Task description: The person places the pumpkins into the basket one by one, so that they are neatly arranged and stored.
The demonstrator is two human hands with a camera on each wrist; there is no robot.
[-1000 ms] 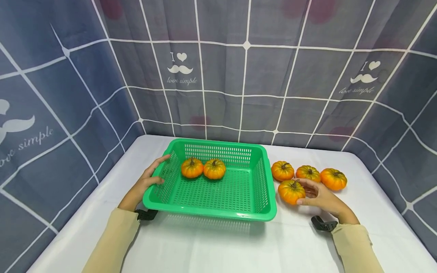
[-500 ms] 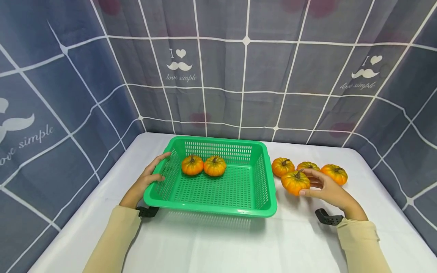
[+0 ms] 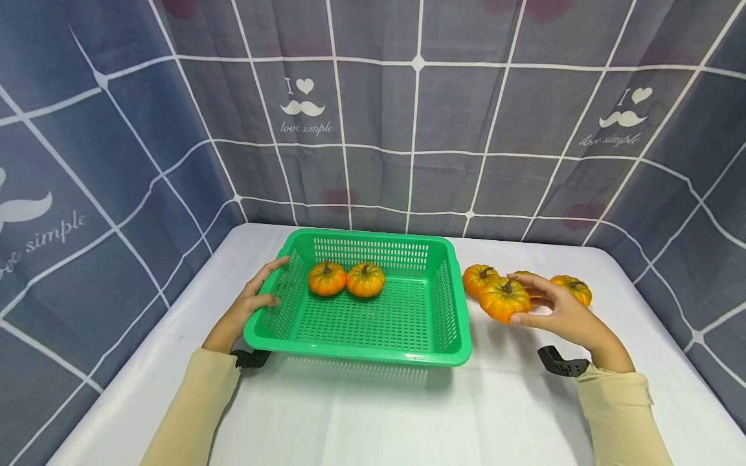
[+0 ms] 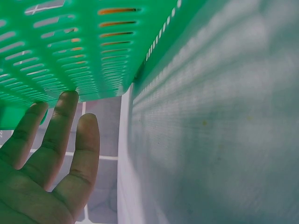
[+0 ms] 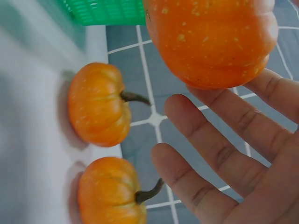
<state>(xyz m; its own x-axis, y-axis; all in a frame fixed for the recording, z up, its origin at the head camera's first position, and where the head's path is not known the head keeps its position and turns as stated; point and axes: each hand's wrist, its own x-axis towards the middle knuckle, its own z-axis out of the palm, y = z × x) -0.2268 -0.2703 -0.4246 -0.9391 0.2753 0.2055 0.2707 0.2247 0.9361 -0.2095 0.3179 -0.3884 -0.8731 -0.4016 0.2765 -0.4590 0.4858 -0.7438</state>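
head view: right hand (image 3: 561, 313) pinches pumpkin (image 3: 504, 300), fingers half-spread, frame right; left hand (image 3: 247, 304) grips green basket (image 3: 357, 353), thumb inside, centre-left.

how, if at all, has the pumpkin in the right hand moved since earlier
Yes: against the grey curtain, the held pumpkin has moved up and slightly right in the head view.

White table (image 3: 361, 421) | green basket (image 3: 361, 353) | beside it: left pumpkin (image 3: 476, 278), middle pumpkin (image 3: 521, 272) mostly hidden, right pumpkin (image 3: 576, 287)

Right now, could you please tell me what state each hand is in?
Left hand: holding the basket at its left side.
Right hand: holding a pumpkin above the table.
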